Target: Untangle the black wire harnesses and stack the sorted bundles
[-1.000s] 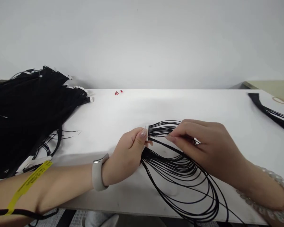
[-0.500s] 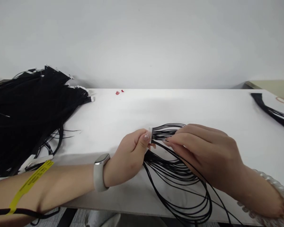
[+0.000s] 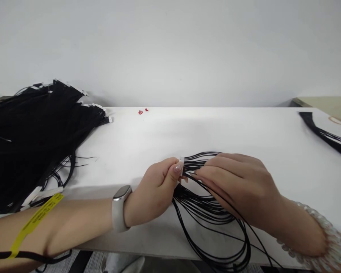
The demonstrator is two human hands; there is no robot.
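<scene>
Left grip (image 3: 153, 193) pinches white connector (image 3: 182, 165); right grip (image 3: 238, 182) pinches its wires (image 3: 200, 161) just beside it, loops lying on counter (image 3: 187, 136) below both grips. Harness pile (image 3: 31, 132) well left of left grip; bundle (image 3: 321, 132) far right of right grip.

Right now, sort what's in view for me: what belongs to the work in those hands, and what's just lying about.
In use:
- left hand, pinching a white multi-pin connector
- right hand, fingering the black wires running from that connector

Lying about:
- heap of black wire harnesses at left
- black wire bundle at far right
- small red bits at the table's far edge
</scene>
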